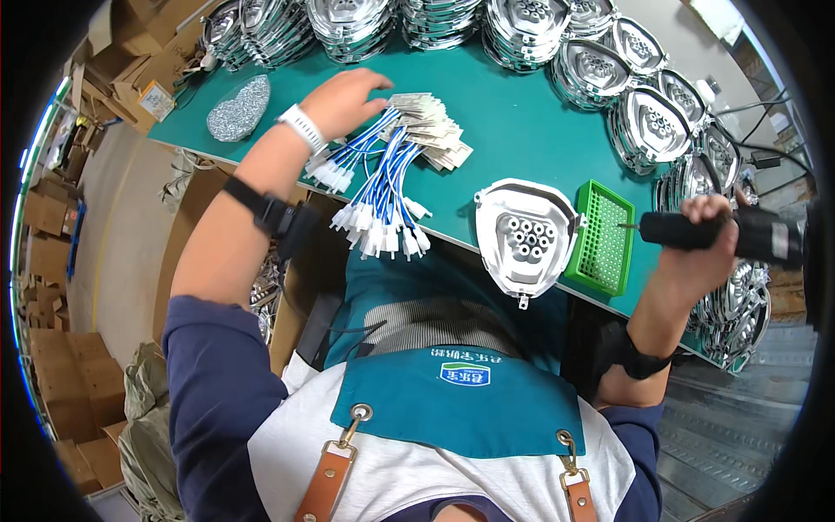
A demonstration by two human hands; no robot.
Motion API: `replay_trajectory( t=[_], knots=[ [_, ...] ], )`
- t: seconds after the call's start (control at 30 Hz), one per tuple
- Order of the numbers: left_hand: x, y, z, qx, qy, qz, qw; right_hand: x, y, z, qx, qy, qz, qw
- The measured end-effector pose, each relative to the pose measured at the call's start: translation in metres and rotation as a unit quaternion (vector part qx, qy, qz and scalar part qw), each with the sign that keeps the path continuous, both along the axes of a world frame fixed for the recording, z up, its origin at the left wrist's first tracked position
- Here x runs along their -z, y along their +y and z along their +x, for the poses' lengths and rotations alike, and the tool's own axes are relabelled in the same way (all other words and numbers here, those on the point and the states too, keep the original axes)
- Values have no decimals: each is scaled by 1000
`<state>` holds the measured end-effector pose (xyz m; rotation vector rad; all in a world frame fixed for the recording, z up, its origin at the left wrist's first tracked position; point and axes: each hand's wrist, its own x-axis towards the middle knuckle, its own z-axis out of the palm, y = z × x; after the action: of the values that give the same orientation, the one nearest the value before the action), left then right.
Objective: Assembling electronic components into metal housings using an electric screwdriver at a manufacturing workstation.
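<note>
My left hand [341, 103] reaches over the table's left part, fingers apart and holding nothing I can see. Its fingertips are beside a pile of thin, pale flat plates [426, 122]. Blue and white wires [393, 170] run from the plates to white plug connectors [376, 233] overhanging the near edge. My right hand [706, 248] is closed around a black electric screwdriver [678, 230], its bit pointing left over a green perforated basket [588, 252]. Left of the basket, a silver metal lamp housing [496, 228] lies at the table's edge, a cluster of round white-rimmed parts in its middle.
Stacks of similar silver housings [522, 26] line the table's far side and curve down the right [648, 126]. A glittery silver heart-shaped object [238, 110] lies at the far left of the green table [513, 130]. Cardboard boxes [74, 383] stand on the left; cables [770, 109] hang at right.
</note>
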<state>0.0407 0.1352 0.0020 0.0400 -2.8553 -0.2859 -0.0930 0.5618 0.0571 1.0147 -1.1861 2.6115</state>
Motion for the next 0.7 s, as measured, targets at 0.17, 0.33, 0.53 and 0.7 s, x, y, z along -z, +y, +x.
replay_trajectory(
  t=[0.17,0.33,0.53,0.7],
  knots=[
    [5,-6,-45,62,-111,50,991,-6,13,33,11,19,-41,999],
    [5,-15,-45,16,-127,126,984,-8,17,55,-17,88,-42,995],
    [-29,-13,-22,-19,232,-75,970,-10,25,63,8,110,-46,993],
    [-76,2,11,-108,426,-187,878,-7,26,65,22,96,-29,995]
  ],
)
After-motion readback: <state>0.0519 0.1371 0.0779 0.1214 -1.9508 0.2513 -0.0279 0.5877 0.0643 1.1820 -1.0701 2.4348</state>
